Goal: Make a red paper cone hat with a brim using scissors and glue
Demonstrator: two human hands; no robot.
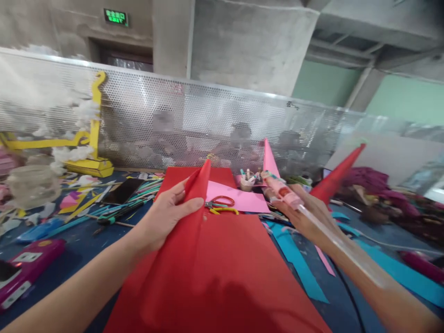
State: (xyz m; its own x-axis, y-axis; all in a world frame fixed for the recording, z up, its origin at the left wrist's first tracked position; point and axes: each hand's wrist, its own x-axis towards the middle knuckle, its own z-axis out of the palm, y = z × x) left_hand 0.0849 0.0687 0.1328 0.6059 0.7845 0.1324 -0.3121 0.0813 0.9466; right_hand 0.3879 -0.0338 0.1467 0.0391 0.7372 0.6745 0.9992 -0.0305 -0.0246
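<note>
My left hand (161,215) pinches a sheet of red paper (183,245) curled into a pointed cone, thumb on its near side and tip standing up. A wide flat part of red paper (243,268) spreads below it on the table. To the right, my right hand (314,215) is wrapped round a pink hot glue gun (286,192) aimed up and left, apart from the cone. A clear glue stick (333,238) runs back from the gun over my wrist. Scissors (224,206) with red and yellow handles lie just beyond the cone, by pink paper (248,196).
A pink cone (270,159) and a red cone (335,175) stand behind my right hand. Blue paper strips (294,259) lie at right, near a black cord (348,296). A yellow hanger-like shape (96,111), a jar (33,185) and a purple device (33,268) are at left.
</note>
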